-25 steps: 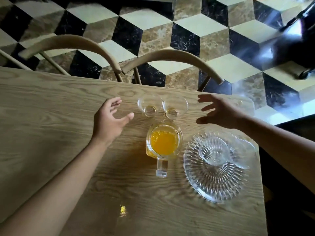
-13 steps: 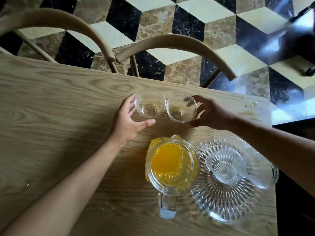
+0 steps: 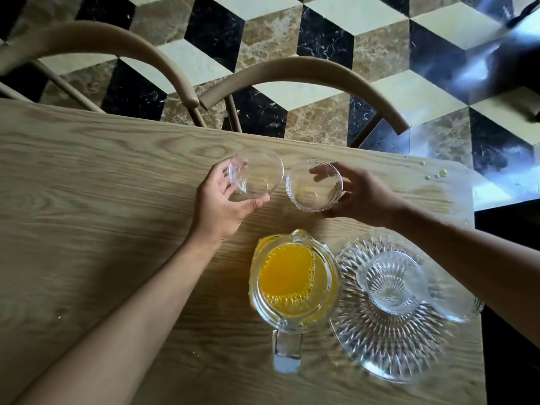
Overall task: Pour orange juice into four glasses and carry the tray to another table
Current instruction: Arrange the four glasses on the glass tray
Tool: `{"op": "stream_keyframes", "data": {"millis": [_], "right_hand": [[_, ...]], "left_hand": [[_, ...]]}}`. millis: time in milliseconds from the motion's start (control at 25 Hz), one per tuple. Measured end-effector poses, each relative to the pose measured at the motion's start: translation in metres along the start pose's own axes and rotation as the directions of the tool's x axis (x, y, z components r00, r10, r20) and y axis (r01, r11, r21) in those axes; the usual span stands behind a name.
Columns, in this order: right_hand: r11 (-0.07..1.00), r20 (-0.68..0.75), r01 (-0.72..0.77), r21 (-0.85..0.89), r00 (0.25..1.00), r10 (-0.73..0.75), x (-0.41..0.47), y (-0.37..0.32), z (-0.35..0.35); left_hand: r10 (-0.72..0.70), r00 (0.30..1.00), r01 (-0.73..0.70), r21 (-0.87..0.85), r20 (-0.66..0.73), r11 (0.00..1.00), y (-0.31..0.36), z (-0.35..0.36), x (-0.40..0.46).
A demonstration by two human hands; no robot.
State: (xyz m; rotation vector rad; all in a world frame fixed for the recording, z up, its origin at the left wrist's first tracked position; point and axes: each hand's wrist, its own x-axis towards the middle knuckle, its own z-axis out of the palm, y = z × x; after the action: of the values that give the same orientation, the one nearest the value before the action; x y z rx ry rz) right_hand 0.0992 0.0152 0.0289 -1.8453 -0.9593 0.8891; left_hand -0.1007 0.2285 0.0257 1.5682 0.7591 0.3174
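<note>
Left hand (image 3: 222, 206) and right hand (image 3: 365, 197) are each gripping an empty glass (fingers curled round), presumably heading for the tray (image 3: 388, 349).

Quick count: four glasses total, two (image 3: 255, 172) (image 3: 314, 185) out on the table (image 3: 87, 185) and two (image 3: 390, 282) (image 3: 451, 299) on the one tray (image 3: 380, 355), one juice pitcher (image 3: 293, 280), two chairs (image 3: 87, 39) (image 3: 301, 73).

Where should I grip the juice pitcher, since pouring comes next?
By the handle of the pitcher, coming from the near side: it points toward the person, with the spout opposite, facing the glasses. Wrap fingers round it.
</note>
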Motion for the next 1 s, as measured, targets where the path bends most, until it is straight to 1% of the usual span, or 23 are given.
{"op": "stream_keyframes", "data": {"millis": [80, 240, 400, 520, 640, 800, 880, 1000], "right_hand": [[0.999, -0.010, 0.009, 0.032, 1.000, -0.008, -0.009, -0.010, -0.003], [0.999, -0.051, 0.044, 0.031, 0.998, -0.043, -0.030, -0.041, -0.016], [0.996, -0.111, 0.070, 0.062, 0.992, -0.063, -0.056, -0.087, -0.042], [0.988, -0.211, 0.118, 0.098, 0.973, -0.095, -0.084, -0.116, -0.075], [0.978, -0.292, 0.171, 0.118, 0.947, -0.131, -0.124, -0.135, -0.105], [0.970, -0.327, 0.208, 0.129, 0.932, -0.157, -0.178, -0.147, -0.130], [0.971, -0.338, 0.218, 0.101, 0.925, -0.173, -0.207, -0.144, -0.134], [0.972, -0.335, 0.201, 0.125, 0.930, -0.150, -0.242, -0.125, -0.131]], "left_hand": [[0.004, 1.000, -0.005, -0.008, -0.011, 1.000, 0.012, -0.007, -0.005], [0.062, 0.998, -0.062, -0.011, -0.026, 0.998, 0.057, -0.020, -0.022], [0.186, 0.979, -0.184, 0.029, -0.081, 0.982, 0.129, -0.031, -0.047], [0.242, 0.963, -0.240, 0.036, -0.118, 0.970, 0.186, -0.028, -0.073], [0.277, 0.954, -0.276, 0.025, -0.114, 0.961, 0.224, -0.012, -0.108], [0.267, 0.958, -0.264, 0.043, -0.106, 0.963, 0.245, 0.021, -0.156], [0.248, 0.963, -0.244, 0.050, -0.103, 0.969, 0.245, 0.037, -0.182], [0.221, 0.971, -0.216, 0.068, -0.092, 0.974, 0.234, 0.061, -0.215]]}}
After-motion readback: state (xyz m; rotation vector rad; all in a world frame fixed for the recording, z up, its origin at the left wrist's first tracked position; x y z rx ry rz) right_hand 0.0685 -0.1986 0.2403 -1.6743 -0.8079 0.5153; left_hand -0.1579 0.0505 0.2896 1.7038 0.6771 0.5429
